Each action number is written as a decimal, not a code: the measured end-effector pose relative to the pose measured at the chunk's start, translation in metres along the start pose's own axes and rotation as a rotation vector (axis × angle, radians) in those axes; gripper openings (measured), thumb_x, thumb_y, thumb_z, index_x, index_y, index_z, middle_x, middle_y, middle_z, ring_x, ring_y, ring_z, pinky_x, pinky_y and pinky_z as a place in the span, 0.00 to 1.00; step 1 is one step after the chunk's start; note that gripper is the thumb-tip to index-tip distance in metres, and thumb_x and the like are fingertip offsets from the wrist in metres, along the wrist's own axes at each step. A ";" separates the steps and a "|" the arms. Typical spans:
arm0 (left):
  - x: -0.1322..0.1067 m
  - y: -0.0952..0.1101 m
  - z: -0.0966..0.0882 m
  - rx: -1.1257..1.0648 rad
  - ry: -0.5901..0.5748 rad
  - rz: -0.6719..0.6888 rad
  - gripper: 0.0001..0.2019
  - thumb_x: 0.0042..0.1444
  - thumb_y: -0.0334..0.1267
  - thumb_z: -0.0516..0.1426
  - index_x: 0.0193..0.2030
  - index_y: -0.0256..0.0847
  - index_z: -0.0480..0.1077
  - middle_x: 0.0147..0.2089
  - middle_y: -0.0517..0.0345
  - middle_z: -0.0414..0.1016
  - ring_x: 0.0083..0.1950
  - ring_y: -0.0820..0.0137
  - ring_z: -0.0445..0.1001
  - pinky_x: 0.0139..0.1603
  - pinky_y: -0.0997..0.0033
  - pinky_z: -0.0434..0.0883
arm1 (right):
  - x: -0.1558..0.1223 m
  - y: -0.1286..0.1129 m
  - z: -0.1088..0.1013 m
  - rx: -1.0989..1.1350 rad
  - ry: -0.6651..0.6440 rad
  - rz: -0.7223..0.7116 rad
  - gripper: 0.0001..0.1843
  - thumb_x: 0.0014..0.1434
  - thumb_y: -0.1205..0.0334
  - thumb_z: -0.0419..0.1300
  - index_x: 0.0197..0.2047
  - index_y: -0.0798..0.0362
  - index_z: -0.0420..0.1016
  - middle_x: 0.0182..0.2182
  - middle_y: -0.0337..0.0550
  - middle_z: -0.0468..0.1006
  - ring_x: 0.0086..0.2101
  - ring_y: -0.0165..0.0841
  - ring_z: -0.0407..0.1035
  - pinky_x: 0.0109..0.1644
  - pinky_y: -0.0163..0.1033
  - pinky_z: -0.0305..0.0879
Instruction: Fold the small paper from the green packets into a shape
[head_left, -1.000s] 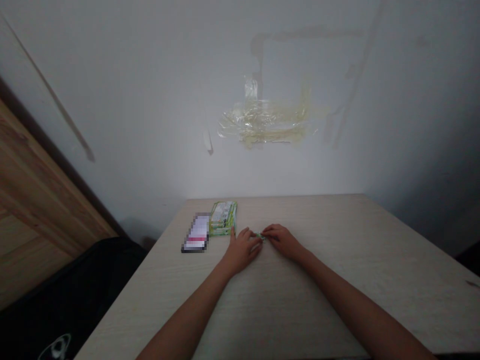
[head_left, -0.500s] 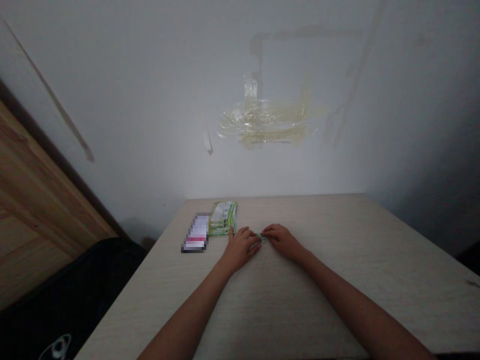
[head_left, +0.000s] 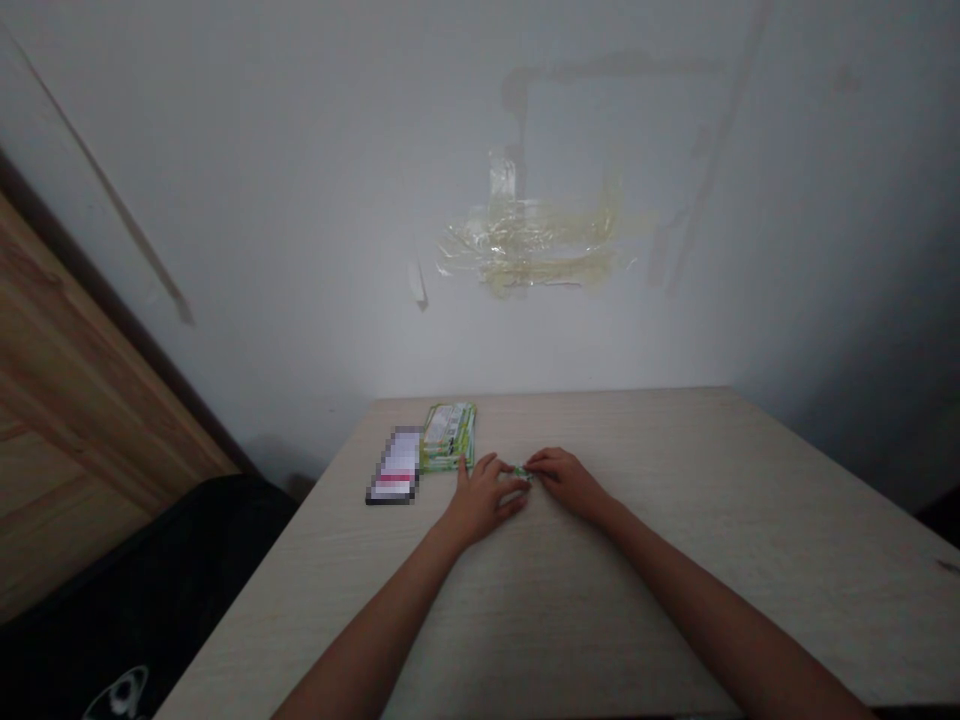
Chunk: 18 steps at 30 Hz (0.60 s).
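Observation:
A small green-and-white piece (head_left: 523, 473), perhaps a folded wrapper, lies on the table between my hands; its kind is too small to make out. My left hand (head_left: 484, 500) rests palm down at its left side. Its fingers are spread, with two fingertips close around the piece and the thumb apart below. From the right, my right hand (head_left: 571, 482) pinches the piece's right end between bent fingers. Just beyond my left hand lies a stack of green-and-white printed packets (head_left: 448, 437), close to its outstretched little finger.
Left of the packets lies a phone (head_left: 396, 466) with a blurred screen. The pale wooden table (head_left: 675, 440) meets a white wall (head_left: 315, 200) bearing clear tape (head_left: 540, 240). A wooden panel (head_left: 67, 390) and a black item (head_left: 150, 580) stand at the left.
The fingers of my left hand have spread a little around the small piece, the thumb moving away from them. My right hand keeps its pinch in nearly the same place.

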<state>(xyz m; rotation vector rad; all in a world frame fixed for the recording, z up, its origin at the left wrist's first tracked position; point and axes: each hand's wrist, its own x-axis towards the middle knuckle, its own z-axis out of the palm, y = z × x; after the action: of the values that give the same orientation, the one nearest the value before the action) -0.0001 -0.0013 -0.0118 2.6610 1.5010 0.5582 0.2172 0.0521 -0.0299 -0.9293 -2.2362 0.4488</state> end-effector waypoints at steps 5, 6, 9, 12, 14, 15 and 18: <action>0.000 0.001 -0.002 -0.027 -0.022 -0.012 0.14 0.60 0.51 0.53 0.52 0.62 0.71 0.58 0.58 0.68 0.67 0.54 0.54 0.63 0.26 0.42 | 0.000 -0.004 -0.003 -0.005 -0.010 -0.002 0.17 0.59 0.72 0.55 0.46 0.49 0.79 0.42 0.45 0.79 0.45 0.35 0.70 0.53 0.43 0.64; 0.000 0.001 -0.002 -0.032 -0.018 -0.011 0.14 0.61 0.51 0.53 0.52 0.62 0.71 0.58 0.58 0.69 0.67 0.54 0.54 0.64 0.27 0.41 | 0.000 -0.004 -0.003 -0.008 -0.010 -0.003 0.16 0.59 0.72 0.55 0.46 0.49 0.79 0.42 0.45 0.79 0.45 0.35 0.70 0.53 0.43 0.64; 0.002 0.000 0.001 -0.040 0.024 -0.004 0.14 0.62 0.49 0.52 0.52 0.60 0.72 0.55 0.58 0.72 0.66 0.56 0.57 0.66 0.31 0.38 | 0.000 -0.006 -0.004 -0.015 -0.014 -0.006 0.16 0.60 0.71 0.55 0.46 0.49 0.79 0.42 0.45 0.79 0.45 0.35 0.70 0.53 0.42 0.64; 0.004 -0.002 0.004 -0.037 0.058 -0.021 0.14 0.63 0.46 0.51 0.52 0.57 0.73 0.53 0.58 0.75 0.65 0.58 0.60 0.67 0.33 0.37 | -0.001 -0.005 -0.004 -0.013 -0.015 0.000 0.16 0.60 0.70 0.55 0.47 0.50 0.79 0.42 0.46 0.79 0.45 0.35 0.70 0.53 0.42 0.64; 0.005 -0.002 0.005 -0.033 0.062 -0.030 0.14 0.63 0.46 0.51 0.52 0.57 0.73 0.53 0.58 0.76 0.64 0.58 0.61 0.67 0.32 0.37 | -0.001 -0.005 -0.005 -0.007 -0.012 0.002 0.16 0.60 0.70 0.56 0.47 0.50 0.79 0.42 0.46 0.79 0.45 0.35 0.70 0.53 0.42 0.64; 0.005 -0.002 0.005 -0.031 0.063 -0.031 0.14 0.63 0.46 0.51 0.51 0.57 0.73 0.53 0.59 0.76 0.64 0.58 0.61 0.67 0.32 0.36 | -0.001 -0.006 -0.005 -0.002 -0.011 0.002 0.16 0.60 0.71 0.56 0.47 0.50 0.79 0.43 0.46 0.79 0.45 0.35 0.70 0.53 0.42 0.64; 0.005 -0.001 0.005 -0.022 0.082 -0.031 0.14 0.63 0.46 0.51 0.51 0.57 0.73 0.53 0.59 0.76 0.64 0.58 0.62 0.66 0.31 0.36 | -0.001 -0.007 -0.006 0.013 -0.012 0.003 0.17 0.59 0.71 0.55 0.48 0.49 0.79 0.43 0.46 0.79 0.45 0.35 0.70 0.53 0.42 0.64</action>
<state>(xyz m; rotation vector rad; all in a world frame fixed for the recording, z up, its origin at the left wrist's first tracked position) 0.0035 0.0041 -0.0154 2.6247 1.5441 0.6855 0.2186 0.0469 -0.0223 -0.9250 -2.2405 0.4713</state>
